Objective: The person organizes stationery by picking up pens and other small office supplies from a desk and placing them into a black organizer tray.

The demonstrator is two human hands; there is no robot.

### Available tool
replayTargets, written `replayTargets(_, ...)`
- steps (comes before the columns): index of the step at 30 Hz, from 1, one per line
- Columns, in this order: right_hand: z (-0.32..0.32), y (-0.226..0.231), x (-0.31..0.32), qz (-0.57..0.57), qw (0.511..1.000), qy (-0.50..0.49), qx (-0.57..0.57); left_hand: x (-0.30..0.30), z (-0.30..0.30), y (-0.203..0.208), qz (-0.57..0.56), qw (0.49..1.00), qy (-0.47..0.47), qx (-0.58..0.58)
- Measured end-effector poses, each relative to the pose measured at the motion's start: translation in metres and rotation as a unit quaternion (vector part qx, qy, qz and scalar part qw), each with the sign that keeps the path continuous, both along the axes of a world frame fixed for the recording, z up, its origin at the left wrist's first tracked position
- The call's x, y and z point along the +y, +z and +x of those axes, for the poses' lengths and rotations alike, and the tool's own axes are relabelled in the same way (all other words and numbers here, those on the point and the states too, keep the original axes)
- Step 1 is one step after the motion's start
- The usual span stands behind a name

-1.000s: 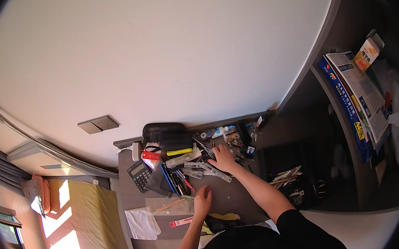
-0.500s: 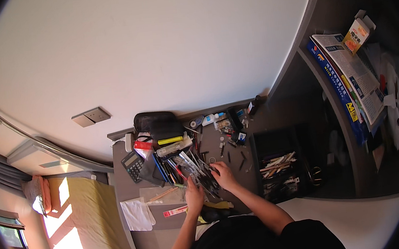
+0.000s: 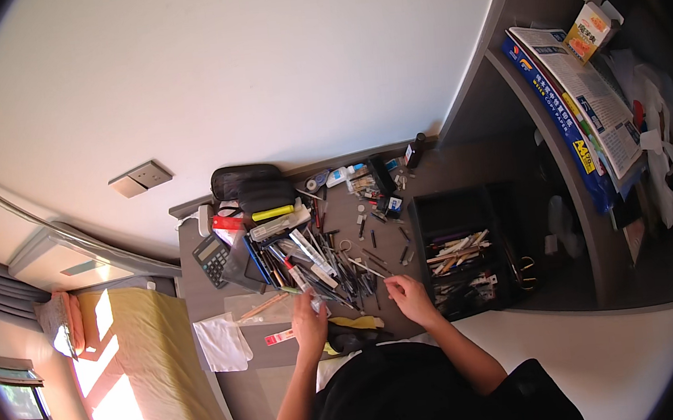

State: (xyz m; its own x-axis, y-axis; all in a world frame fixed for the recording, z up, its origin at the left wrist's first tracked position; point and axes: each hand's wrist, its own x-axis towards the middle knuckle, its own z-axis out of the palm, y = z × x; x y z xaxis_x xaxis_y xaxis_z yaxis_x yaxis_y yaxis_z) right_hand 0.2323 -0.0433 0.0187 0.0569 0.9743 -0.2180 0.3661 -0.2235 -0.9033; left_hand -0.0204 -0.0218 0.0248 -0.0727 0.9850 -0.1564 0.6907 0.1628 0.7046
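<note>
A heap of pens and other slim stationery lies on the desk in front of me. At the heap's near left edge my left hand is closed, with something clear and whitish at its fingertips that I cannot make out. A red-and-white marker lies just beyond those fingers. To the right of the heap, my right hand pinches the near end of a thin pale stick, which slants toward the far left. Whether that stick is a pen or a refill is too small to tell.
A black compartment tray with sorted pencils and pens stands at the right. A black pencil case, calculator and small bottles sit behind and left. A white cloth and yellow-black pouch lie nearer. Shelves rise at right.
My right hand has drawn back to the right from the heap with the thin pale stick. My left hand has shifted slightly left and nearer. The pens under them have spread.
</note>
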Motion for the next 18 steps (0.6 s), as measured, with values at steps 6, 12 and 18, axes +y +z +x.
replayTargets(6,-0.005,-0.018,0.007,0.084,0.978,-0.056,-0.181,-0.029,0.026,0.008,0.094,0.940,-0.328,0.028)
replayTargets(12,-0.001,-0.050,0.047,0.094,0.936,-0.119,-0.318,-0.031,0.021,-0.001,0.092,0.910,-0.382,0.134)
replayTargets(18,-0.014,-0.065,0.055,0.143,0.981,-0.034,-0.126,-0.041,0.000,-0.005,0.057,0.919,-0.338,0.193)
